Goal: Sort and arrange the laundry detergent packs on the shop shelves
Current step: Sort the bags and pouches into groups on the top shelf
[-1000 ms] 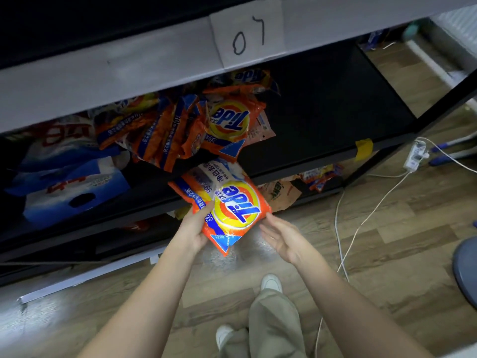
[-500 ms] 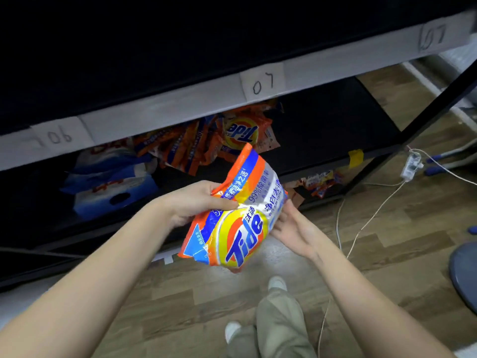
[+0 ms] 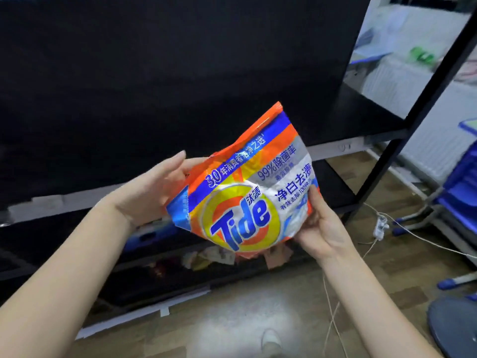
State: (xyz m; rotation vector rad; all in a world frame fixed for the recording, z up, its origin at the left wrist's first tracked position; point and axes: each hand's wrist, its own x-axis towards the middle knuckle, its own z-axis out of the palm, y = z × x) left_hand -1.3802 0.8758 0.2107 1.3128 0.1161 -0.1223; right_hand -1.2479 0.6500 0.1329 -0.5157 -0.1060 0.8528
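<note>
big black shelf unit [image 3: 371,120] fills the view, its dark upper bay taking up most of the frame, a pale strip along one shelf edge with a label too blurred to read. a black upright post [image 3: 423,91] runs down the right side. under it all, the wooden floor [image 3: 232,319], catching a bright patch of light near the bottom.

over on the right, blue furniture [image 3: 456,192], blurred, and a round dark shape in the bottom right corner that i can't make out. a white cable [image 3: 333,313] trails across the floor up to a white power strip [image 3: 379,227] beside the post's foot.

front and centre, the tide detergent pack [image 3: 247,192], orange, blue and yellow, held up in the air in front of the shelves, tilted, logo facing the camera, top corner pointing up to the right. it's crinkled and off every shelf right now.

left hand [image 3: 149,192] is on the pack's left edge, fingers reaching round behind it, thumb up top. right hand [image 3: 320,226] cups the lower right corner from underneath, thumb pressed on the front face. both hands holding that one pack between them.

down low, behind the pack, a jumble of other packs [image 3: 206,257] on the bottom shelf, too blurred to read. a shoe tip [image 3: 271,339] shows at the bottom edge.
</note>
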